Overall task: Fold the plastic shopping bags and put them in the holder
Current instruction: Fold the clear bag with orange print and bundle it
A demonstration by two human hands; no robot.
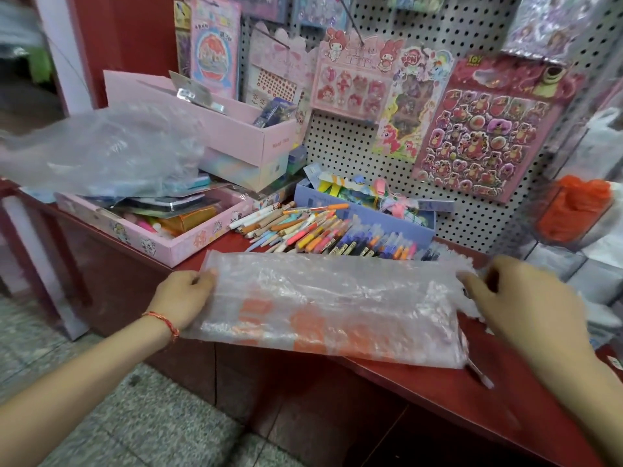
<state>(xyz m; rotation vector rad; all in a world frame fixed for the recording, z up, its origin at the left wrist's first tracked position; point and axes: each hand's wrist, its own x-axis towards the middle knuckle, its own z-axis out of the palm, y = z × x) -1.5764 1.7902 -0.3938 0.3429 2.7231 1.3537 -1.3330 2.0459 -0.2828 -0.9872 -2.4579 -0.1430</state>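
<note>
Head view, pens point(323, 230) just behind bag point(330, 305), sticker sheets point(485, 129) beyond

Pens point(330, 230), pink tray point(158, 246), sticker sheets point(478, 129)

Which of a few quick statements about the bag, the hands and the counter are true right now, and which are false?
1. The left hand and the right hand each grip one end of the translucent orange-printed plastic bag. True.
2. That bag lies on the grey floor. False: it lies on the dark red counter.
3. Crumpled orange plastic sits in the clear holder at right. True.
4. The left wrist is bare. False: it wears a red string bracelet.
</note>
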